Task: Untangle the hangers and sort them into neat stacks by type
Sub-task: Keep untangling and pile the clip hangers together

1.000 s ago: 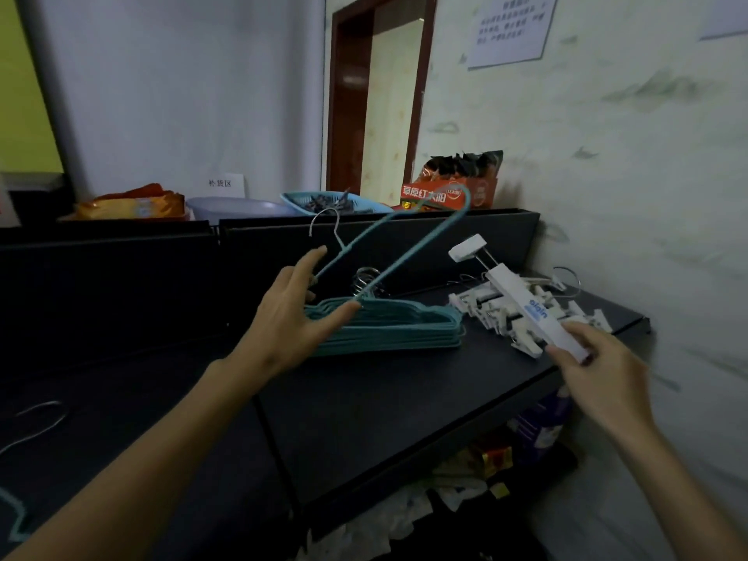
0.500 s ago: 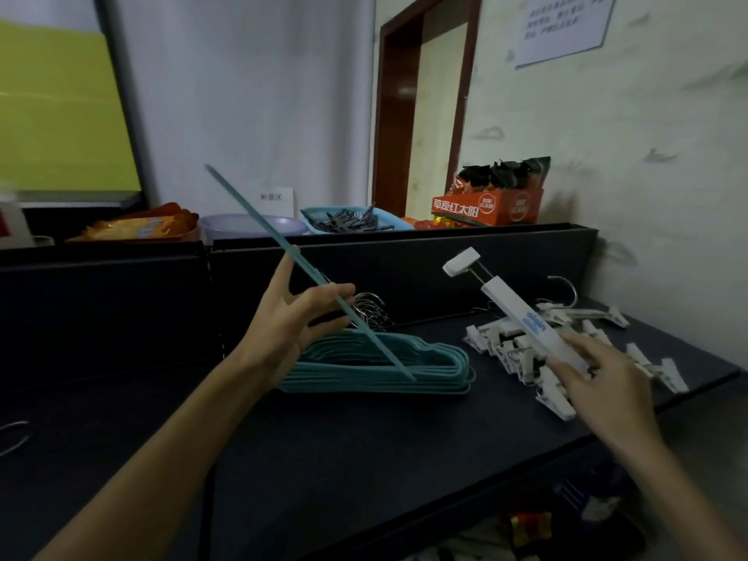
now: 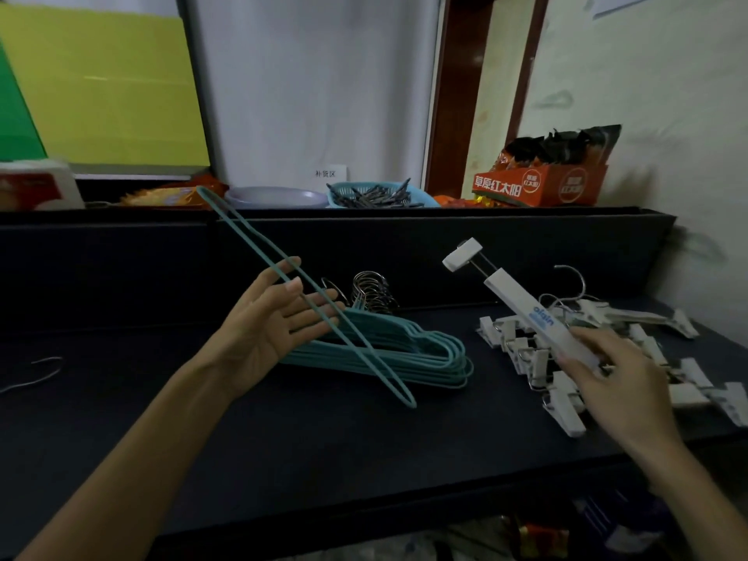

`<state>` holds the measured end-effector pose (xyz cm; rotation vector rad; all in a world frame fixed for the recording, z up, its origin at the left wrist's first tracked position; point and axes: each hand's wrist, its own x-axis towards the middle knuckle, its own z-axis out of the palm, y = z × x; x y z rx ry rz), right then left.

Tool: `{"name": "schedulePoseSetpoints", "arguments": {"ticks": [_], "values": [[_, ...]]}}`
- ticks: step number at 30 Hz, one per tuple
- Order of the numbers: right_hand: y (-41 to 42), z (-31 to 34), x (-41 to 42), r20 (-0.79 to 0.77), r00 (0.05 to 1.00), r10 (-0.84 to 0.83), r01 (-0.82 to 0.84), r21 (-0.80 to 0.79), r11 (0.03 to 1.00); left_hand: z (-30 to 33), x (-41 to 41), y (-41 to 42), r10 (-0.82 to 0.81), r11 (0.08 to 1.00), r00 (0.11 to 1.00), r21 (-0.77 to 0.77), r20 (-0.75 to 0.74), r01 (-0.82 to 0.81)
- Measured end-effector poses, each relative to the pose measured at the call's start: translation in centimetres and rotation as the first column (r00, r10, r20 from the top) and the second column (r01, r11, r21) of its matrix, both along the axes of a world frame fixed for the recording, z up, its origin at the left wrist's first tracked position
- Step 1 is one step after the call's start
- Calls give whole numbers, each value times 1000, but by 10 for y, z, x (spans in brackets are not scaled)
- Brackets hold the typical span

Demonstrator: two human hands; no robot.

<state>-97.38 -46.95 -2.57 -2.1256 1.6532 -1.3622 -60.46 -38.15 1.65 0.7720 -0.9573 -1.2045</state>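
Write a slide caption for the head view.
Left hand lifts a teal hanger over its stack; right hand grips a white clip hanger.

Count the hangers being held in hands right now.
2. A teal hanger lies tilted across the open fingers of the left hand, above the teal stack. A white clip hanger is gripped by the right hand over the white pile.

Both forearms are showing bare from the frame's lower edge up to the wrists, no sleeve reaching into view. The left hand [image 3: 267,332] is wearing no glove, ring or watch. The right hand [image 3: 625,392], nearer the white clip hangers [image 3: 647,358], is likewise wearing nothing.
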Motion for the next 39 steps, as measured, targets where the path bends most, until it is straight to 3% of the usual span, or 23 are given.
{"name": "schedulePoseSetpoints", "arguments": {"ticks": [7, 13, 17, 21, 23, 33, 35, 39], "values": [[-9, 11, 3, -30, 999, 19, -21, -78, 997, 7, -1, -23, 12, 998, 996, -60, -89, -17], [-21, 23, 20, -17, 1000, -15, 12, -128, 992, -1, 2, -47, -24, 998, 997, -62, -74, 20], [-27, 28, 33, 2, 1000, -24, 24, -159, 987, -10, 8, -67, -59, 997, 998, -55, -11, 58], [-33, 31, 46, 14, 999, -44, 46, -168, 985, -23, 20, -79, -54, 993, 946, -81, 321, 84], [-34, 31, 55, 18, 998, -54, 56, -171, 984, -29, 28, -81, -19, 995, 913, -84, 407, 58], [-26, 26, 97, -16, 996, -92, 87, -190, 978, -29, 89, -73, 251, 965, 903, -163, 349, -205], [-24, 25, 106, -21, 993, -113, 107, -192, 976, -31, 104, -70, 277, 960, 859, -170, 431, -224], [-17, 20, 120, -21, 992, -121, 116, -169, 979, -39, 123, -67, 295, 955, 582, -233, 757, -181]]}}
